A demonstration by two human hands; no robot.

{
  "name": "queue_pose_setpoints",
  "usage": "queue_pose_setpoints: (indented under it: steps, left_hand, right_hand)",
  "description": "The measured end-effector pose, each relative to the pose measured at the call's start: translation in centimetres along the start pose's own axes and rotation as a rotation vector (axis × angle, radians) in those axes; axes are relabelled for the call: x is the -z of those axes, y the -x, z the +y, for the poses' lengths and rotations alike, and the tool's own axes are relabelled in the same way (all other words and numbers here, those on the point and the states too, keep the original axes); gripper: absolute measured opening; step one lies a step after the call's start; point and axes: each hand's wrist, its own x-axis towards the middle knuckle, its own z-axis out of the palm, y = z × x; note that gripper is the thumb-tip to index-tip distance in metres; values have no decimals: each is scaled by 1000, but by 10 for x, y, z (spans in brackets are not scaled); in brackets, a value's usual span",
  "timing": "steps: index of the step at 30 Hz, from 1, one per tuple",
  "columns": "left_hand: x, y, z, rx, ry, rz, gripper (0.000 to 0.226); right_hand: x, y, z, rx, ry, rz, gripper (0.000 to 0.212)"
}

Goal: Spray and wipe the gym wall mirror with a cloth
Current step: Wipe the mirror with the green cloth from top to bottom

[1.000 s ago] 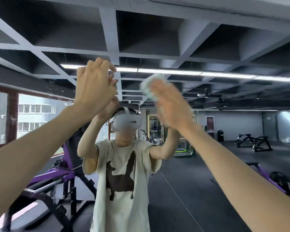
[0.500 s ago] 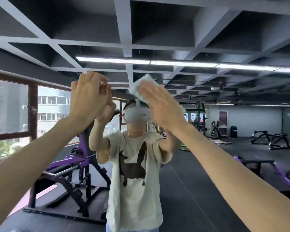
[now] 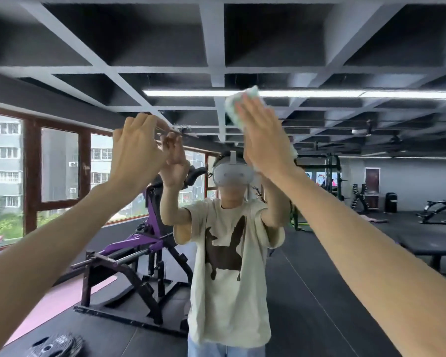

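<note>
Both hands are high on the mirror (image 3: 345, 47): the right hand (image 3: 265, 143), fingers straight, presses the cloth (image 3: 238, 104) flat against the glass, its length running along the palm past the fingertips, while the empty, loosely open left hand (image 3: 135, 150) touches the glass nearby.

One left hand (image 3: 135, 153), one right hand (image 3: 265, 143), one cloth (image 3: 238, 104), one mirror (image 3: 345, 253).

Pressing a pale green cloth (image 3: 238, 104) flat against the mirror (image 3: 345, 60) with the right hand (image 3: 264, 140), just above the reflected headset (image 3: 232, 173); touching the glass with the straight-fingered left hand (image 3: 134, 153), up-left of that headset.
</note>
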Motion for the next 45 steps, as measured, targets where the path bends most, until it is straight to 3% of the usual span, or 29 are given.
queue_pose_setpoints:
  steps: [2,3,6,8,13,14,16,19,23,26,30,32,34,37,38,40,43,44,45]
  left_hand:
    - [2,0,-1,-3,25,-6,41]
    - [2,0,-2,-3,53,-8,41]
    - [-6,-3,7,-20,176,-25,43]
    - [-13,-2,21,-124,253,-41,45]
    - [-45,-1,63,-243,408,-193,41]
    - [-56,-4,69,-239,369,-171,43]
    - [-82,-9,75,-217,164,-81,51]
    - [-104,-12,81,-106,-81,-78,66]
    - [-111,-25,79,-163,-199,-57,65]
    - [-95,-51,42,-116,-197,54,68]
    - [-59,-71,-38,286,-40,216,68]
    - [-60,-62,-47,349,53,322,55]
    - [-76,-43,-27,162,68,354,50]
    - [-102,-10,6,-424,-60,114,57]
    - [-100,-11,2,-497,-85,66,58]
    - [-87,-31,-20,-367,-84,95,60]
    - [-71,-59,-46,240,73,253,67]
    - [-72,-55,-41,351,139,308,70]
    - [-78,-44,-32,299,155,352,72]
  right_hand:
    - [10,-30,12,-374,-39,60,72]
    - [8,-36,1,-459,-73,62,71]
    - [-4,-21,-54,-339,-207,-21,57]
    - [-2,-7,-74,-273,-411,-126,52]
    - [35,-22,-57,-534,-1115,-364,78]
    - [45,-24,-54,-556,-1116,-419,83]
    - [56,-25,-48,-538,-1086,-448,68]
    - [57,-30,-38,-512,-959,-262,49]
    - [36,-37,-33,-400,-807,-47,39]
    - [24,-41,-32,-372,-757,19,41]
    - [9,-42,-28,-334,-597,65,36]
    - [6,-41,-26,-292,-502,49,32]
    - [8,-41,-24,-258,-463,48,31]
    - [10,-39,-22,-210,-395,51,29]
    - [8,-40,-23,-199,-377,44,28]
    - [5,-41,-23,-196,-388,47,28]
    - [3,-42,-26,-238,-441,77,27]
    - [6,-42,-28,-243,-424,72,27]
    - [9,-42,-29,-240,-409,64,29]
